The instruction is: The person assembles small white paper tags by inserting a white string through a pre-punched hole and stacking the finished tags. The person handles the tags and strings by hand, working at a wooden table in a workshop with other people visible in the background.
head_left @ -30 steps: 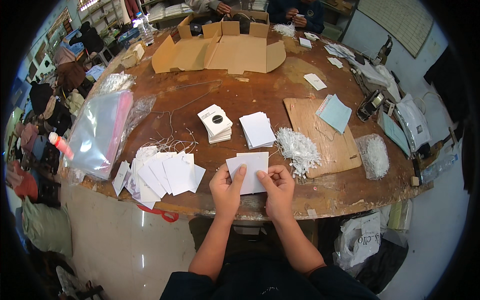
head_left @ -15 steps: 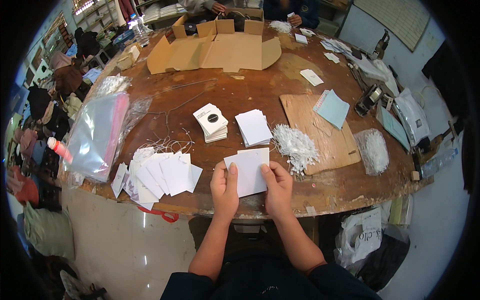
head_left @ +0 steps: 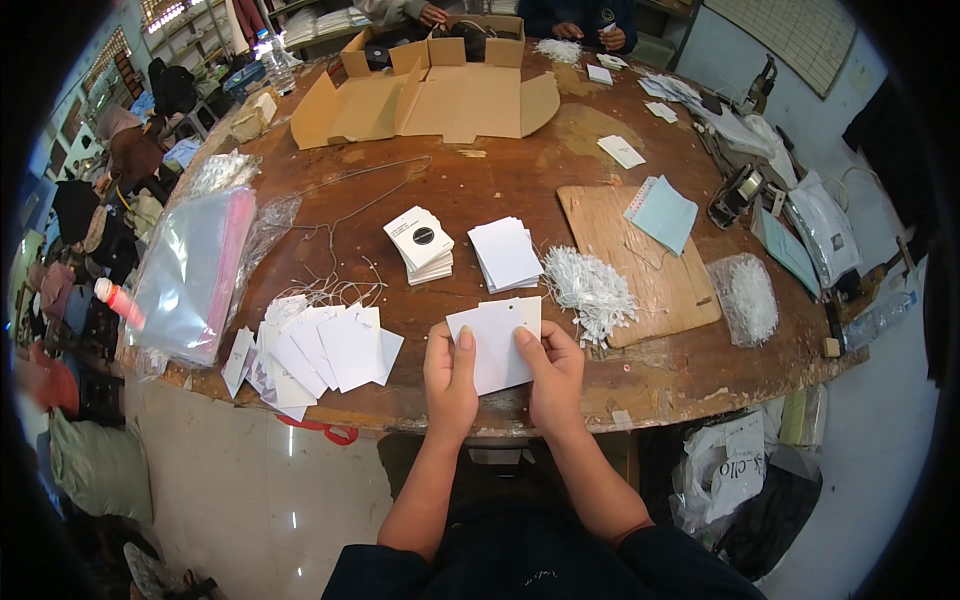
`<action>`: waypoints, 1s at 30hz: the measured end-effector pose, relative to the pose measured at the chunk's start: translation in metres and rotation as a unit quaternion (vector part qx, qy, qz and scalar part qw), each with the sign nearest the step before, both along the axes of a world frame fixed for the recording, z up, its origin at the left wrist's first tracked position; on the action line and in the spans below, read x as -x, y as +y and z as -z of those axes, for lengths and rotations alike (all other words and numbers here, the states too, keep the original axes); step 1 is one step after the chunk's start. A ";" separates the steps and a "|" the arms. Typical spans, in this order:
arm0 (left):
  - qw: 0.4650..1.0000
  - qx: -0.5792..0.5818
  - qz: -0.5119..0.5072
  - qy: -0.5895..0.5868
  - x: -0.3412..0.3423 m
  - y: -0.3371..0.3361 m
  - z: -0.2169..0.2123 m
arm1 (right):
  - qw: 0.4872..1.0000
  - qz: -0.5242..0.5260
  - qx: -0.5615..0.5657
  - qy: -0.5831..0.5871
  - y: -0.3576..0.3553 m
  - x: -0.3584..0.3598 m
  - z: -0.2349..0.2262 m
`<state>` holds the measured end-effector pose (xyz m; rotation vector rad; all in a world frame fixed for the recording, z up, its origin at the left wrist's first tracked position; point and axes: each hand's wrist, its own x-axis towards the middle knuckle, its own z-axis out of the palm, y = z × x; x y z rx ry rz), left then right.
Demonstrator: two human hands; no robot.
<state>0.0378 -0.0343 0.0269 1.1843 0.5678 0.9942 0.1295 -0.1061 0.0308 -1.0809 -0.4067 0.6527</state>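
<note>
Both my hands hold white paper cards over the near edge of the brown wooden table. My left hand grips the cards' left side with its thumb on top. My right hand grips the right side the same way. A fan of white cards with strings lies left of my hands. Beyond them sit a stack of cards with a black dot, a plain white stack and a heap of white strings.
A wooden board with a pale blue pad lies at right, beside a bag of white strings. Clear plastic bags lie at left. An opened cardboard box stands at the far side, where other people's hands work.
The cards in my hands have shifted slightly, and my thumbs have moved up over them. My view has tilted a little; the table's other things stay put.
</note>
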 end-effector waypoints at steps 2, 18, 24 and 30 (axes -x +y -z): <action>1.000 0.010 0.003 -0.004 0.001 0.000 0.000 | 1.000 -0.003 -0.001 -0.003 0.000 0.000 0.001; 0.998 0.048 0.028 0.041 0.014 0.004 0.013 | 0.995 -0.081 0.051 -0.019 -0.002 -0.005 0.007; 0.997 0.057 -0.019 0.052 0.019 0.012 0.024 | 0.808 0.107 0.284 -0.505 -0.006 -0.093 -0.002; 0.997 0.009 -0.015 0.077 0.018 0.010 0.027 | 0.671 0.129 0.422 -0.596 0.037 -0.193 0.019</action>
